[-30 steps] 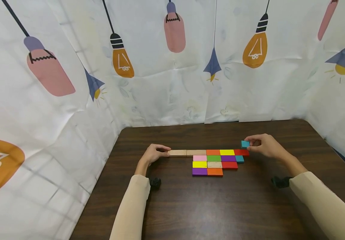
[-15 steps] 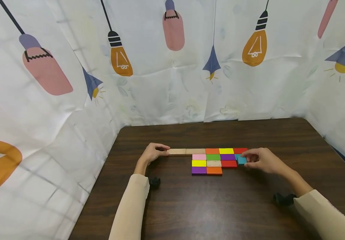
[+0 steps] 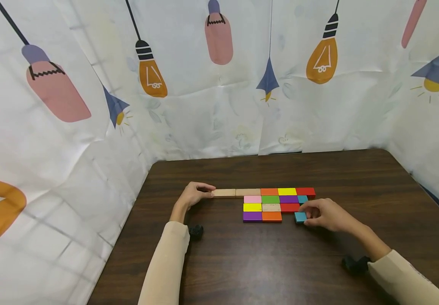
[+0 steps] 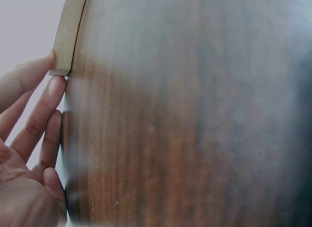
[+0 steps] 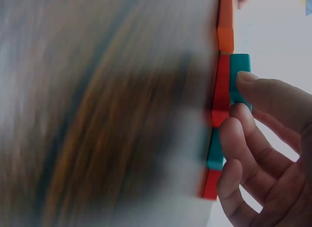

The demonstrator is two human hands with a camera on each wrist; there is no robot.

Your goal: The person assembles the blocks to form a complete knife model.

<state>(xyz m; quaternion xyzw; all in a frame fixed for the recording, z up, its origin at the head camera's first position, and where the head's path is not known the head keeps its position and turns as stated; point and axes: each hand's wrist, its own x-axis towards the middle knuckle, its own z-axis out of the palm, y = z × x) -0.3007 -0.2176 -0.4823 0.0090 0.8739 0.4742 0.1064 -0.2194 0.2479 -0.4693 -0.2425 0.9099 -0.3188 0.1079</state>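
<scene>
My right hand (image 3: 328,215) pinches a small teal block (image 3: 300,217) between thumb and fingers. In the head view the block is right of the orange block (image 3: 271,217) in the nearest row, with a gap between them. The right wrist view has the teal block beyond a red block (image 5: 222,88); whether it touches the table is unclear. At the far row's left end, my left hand (image 3: 194,195) has its thumb and a finger against the end of a plain wooden block (image 3: 223,193). That block lies flat, end to end with a second wooden block (image 3: 248,192).
Four touching rows of coloured blocks lie flat on the dark wooden table (image 3: 238,262), shorter towards me. A red block (image 3: 305,192) ends the far row, above a small teal piece (image 3: 302,198). Behind the table hangs a lamp-patterned cloth (image 3: 238,114).
My right hand has carried the teal block towards me and slightly left, from beyond the far row to beside the nearest row. The left hand has stayed at the wooden block's end.
</scene>
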